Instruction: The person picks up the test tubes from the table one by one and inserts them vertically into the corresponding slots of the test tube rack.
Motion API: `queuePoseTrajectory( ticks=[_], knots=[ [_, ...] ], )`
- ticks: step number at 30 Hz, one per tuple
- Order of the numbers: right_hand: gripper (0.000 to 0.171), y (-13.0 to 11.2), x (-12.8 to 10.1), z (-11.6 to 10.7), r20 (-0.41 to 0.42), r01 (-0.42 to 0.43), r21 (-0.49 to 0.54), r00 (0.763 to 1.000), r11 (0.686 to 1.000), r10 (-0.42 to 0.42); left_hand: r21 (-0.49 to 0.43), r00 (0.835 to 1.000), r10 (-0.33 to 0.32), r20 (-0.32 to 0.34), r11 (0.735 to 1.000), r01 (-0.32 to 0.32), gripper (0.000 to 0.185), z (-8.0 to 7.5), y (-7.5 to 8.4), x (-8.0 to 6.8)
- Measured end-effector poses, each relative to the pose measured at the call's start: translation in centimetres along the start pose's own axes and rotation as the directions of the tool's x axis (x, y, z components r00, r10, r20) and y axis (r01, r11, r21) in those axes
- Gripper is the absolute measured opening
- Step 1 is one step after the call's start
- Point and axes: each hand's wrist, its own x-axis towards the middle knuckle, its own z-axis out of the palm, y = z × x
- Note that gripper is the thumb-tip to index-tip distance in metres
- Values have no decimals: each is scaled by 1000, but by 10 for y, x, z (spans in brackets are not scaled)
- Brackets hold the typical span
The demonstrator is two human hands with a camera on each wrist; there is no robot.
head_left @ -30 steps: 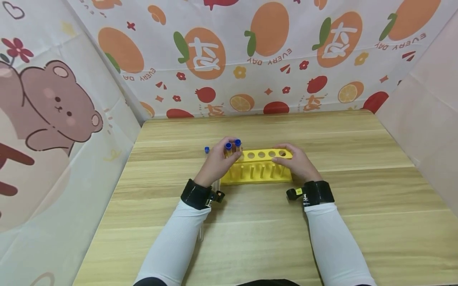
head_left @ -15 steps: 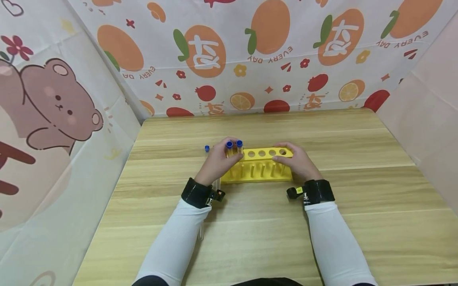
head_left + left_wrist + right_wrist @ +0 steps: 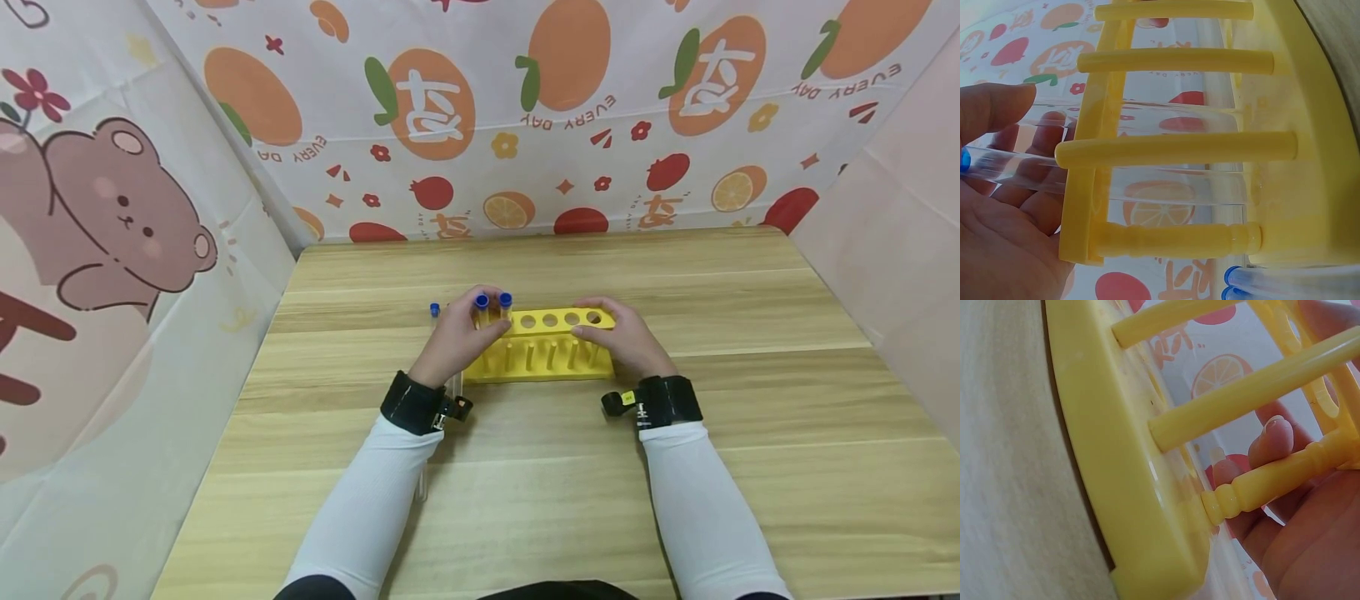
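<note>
Just left of centre in the head view, the left hand (image 3: 459, 335) curls thumb and fingers round two blue-capped tubes (image 3: 506, 312), the caps showing above the grip and the lower lengths passing through the left end of the yellow rack (image 3: 540, 372). Right of centre, the right hand (image 3: 630, 340) grips the rack's other end between thumb and fingers. Farther left, other tubes (image 3: 1291, 282) lie on the table (image 3: 570, 500), partly hidden by the left arm.
</note>
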Motion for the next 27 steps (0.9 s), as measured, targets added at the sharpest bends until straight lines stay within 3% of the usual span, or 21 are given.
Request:
queuePoseTrajectory(
  ticks=[16, 23, 27],
  knots=[
    [61, -2, -2, 0, -2, 18, 0, 1000, 1000, -18, -10, 1000, 1, 0, 1000, -1, 36, -1, 3, -2],
    [62, -2, -2, 1, -1, 12, -9, 1000, 1000, -12, -44, 999, -32, 32, 998, 34, 59, -7, 4, -3],
    [64, -3, -2, 0, 3, 16, -16, 1000, 1000, -15, -35, 999, -13, 42, 999, 15, 78, -15, 7, -4]
  ],
)
